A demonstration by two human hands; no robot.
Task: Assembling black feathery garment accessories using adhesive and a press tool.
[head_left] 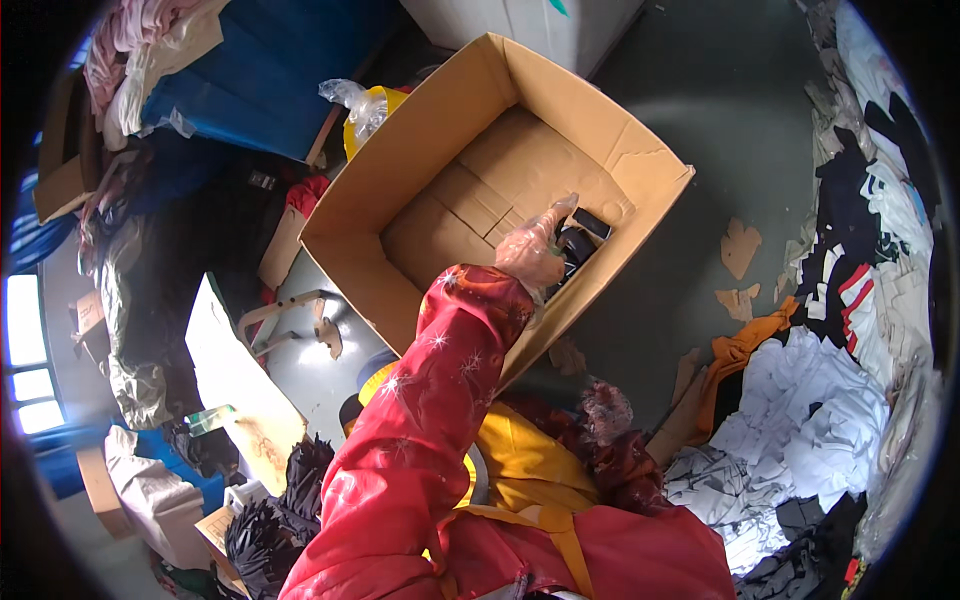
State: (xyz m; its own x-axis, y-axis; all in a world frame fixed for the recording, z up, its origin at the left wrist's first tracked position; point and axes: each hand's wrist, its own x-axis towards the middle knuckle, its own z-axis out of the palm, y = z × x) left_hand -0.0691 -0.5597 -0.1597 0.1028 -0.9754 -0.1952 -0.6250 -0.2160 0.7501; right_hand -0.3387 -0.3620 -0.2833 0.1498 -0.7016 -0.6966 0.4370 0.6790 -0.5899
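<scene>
My left hand (532, 254), in a clear plastic glove, reaches into an open cardboard box (400, 190). One finger stretches out beside several small black things (577, 245) lying against the box's right wall. They have a dark sheen, but their kind is not clear, and the hand hides part of them. I see no object lifted in that hand; its other fingers are partly hidden. My right hand (606, 412), also in crinkled plastic, is low outside the box, near the yellow cloth on my lap. Its fingers cannot be made out.
A heap of white and grey cloth (800, 410) lies at the right, with an orange cloth (745, 340) beside it. Torn cardboard pieces (739, 248) are scattered on the floor. At the left are a white board (240, 380) and black fringed bundles (265, 535). A blue container (260, 80) stands behind.
</scene>
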